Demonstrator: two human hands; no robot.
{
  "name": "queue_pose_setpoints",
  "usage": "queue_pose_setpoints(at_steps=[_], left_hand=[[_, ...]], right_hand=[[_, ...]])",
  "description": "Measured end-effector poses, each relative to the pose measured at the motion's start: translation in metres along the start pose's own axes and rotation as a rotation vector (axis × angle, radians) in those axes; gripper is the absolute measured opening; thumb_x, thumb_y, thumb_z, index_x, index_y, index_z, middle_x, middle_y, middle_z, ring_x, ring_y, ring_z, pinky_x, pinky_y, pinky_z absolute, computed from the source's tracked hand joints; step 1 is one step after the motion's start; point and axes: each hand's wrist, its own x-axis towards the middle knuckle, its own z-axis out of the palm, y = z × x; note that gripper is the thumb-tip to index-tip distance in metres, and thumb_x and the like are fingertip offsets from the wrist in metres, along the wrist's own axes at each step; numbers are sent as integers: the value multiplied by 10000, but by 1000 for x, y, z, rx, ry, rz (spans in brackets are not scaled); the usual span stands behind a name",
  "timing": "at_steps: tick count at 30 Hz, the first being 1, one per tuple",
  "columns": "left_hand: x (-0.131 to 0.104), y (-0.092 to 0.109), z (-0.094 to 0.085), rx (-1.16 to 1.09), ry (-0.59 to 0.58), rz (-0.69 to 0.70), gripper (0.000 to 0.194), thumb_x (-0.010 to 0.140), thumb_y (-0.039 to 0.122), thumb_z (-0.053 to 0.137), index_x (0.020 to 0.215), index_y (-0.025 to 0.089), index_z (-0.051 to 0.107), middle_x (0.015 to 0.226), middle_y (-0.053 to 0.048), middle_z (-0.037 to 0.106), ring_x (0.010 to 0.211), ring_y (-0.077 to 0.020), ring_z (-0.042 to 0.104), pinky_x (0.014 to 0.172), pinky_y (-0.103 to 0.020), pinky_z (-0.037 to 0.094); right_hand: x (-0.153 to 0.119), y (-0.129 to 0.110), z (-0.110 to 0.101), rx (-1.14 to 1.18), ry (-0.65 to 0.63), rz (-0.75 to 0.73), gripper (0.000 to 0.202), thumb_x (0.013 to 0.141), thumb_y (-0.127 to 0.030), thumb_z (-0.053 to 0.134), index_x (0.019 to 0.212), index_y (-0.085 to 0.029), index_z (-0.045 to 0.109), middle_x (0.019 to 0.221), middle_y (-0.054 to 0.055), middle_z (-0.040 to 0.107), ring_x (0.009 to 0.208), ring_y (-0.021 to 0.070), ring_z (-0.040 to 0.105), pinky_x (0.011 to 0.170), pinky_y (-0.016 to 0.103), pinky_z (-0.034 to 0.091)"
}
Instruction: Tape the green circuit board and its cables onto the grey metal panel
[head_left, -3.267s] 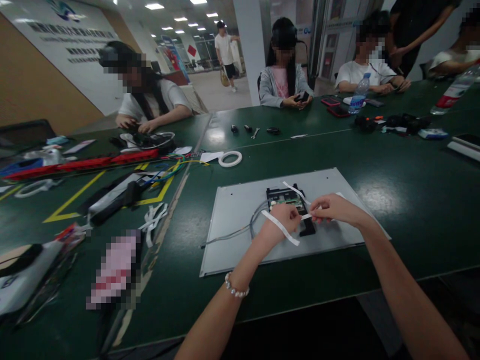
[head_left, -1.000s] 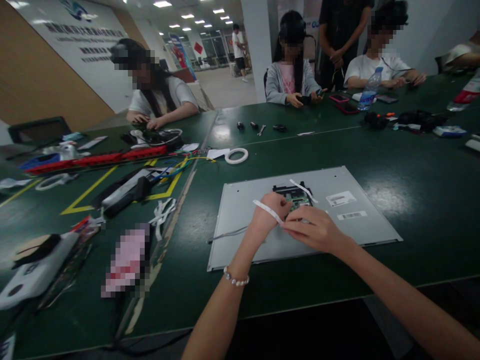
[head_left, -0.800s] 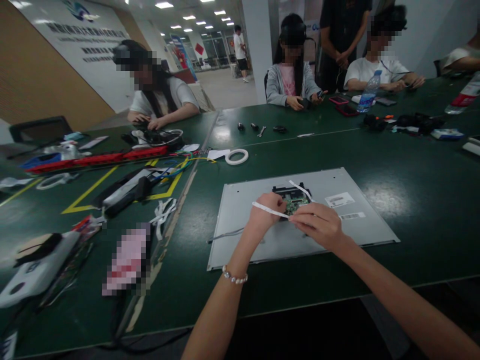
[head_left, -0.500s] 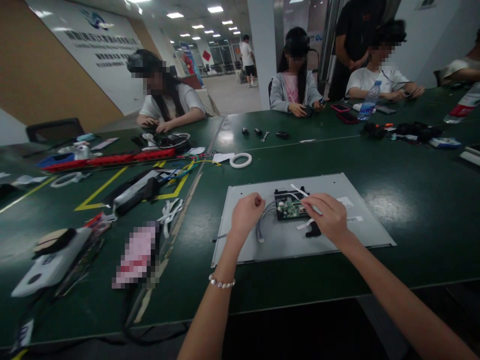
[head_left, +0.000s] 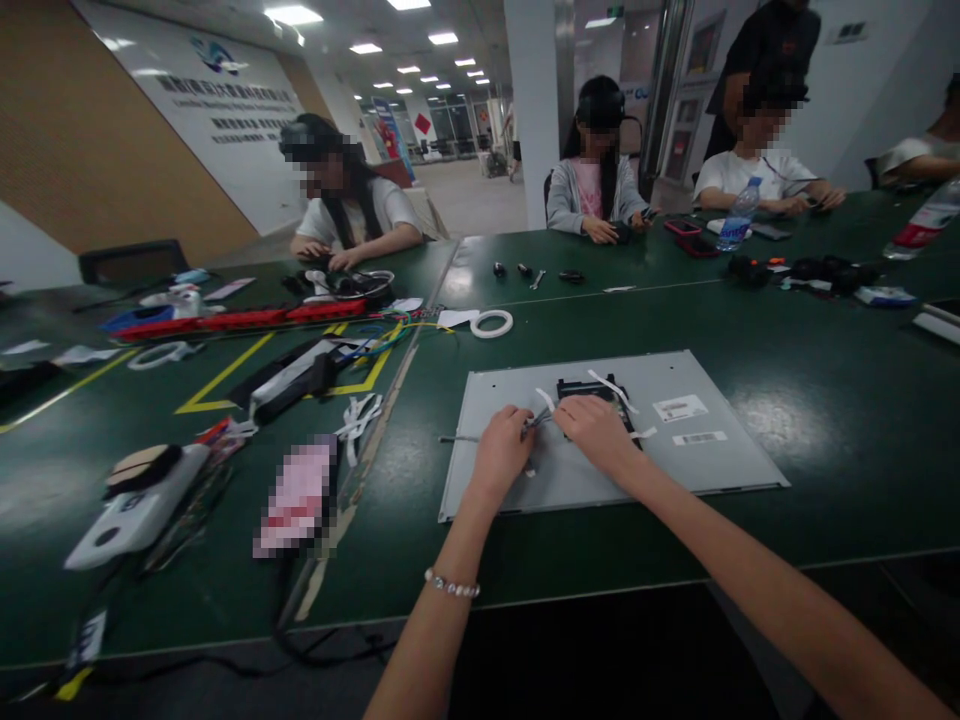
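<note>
Pinching slim, flexible grey cables between closed fingertips of the left hand, low over a smooth, rectangular pale-grey metal panel lying flat on the glossy green table. Arching the right hand partly over an angular black plastic bracket, beside a narrow, matt white tape strip; cannot tell whether gripping it.
</note>
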Motion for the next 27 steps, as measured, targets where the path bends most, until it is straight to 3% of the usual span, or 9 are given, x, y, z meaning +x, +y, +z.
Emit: queue_pose_setpoints(at_steps=[8,12,20,27], left_hand=[[-4,-7,3,-48,86,165,517,793,26,474,1282,194,475,1279,-92,515,1189,-212,487,1037,-379,386],[-3,-13,6,-46,61,255,512,806,19,438,1291,173,488,1361,-91,494,1259,-197,448,1084,-383,355],[3,-27,20,-69,-26,387,523,808,4,378,1291,147,518,1332,-99,551,1258,-171,486,1088,-377,372],[2,-29,17,37,-78,347,518,846,30,367,1338,171,450,1358,-98,528,1254,-183,490,1057,-380,370]], right_hand=[[-4,-18,10,-21,0,-83,150,873,-74,495,915,-131,627,1032,111,615,1002,222,544,884,350,432],[-2,-22,16,-20,-8,-95,178,873,-66,496,984,-105,629,1083,127,611,1063,226,535,940,362,420],[1,-25,21,5,-90,-92,157,893,-83,479,990,-110,600,1036,109,629,1047,196,555,1015,355,384],[-6,-28,19,2,-72,-119,162,920,-134,440,961,-115,596,1010,107,634,1095,204,532,1099,421,280]])
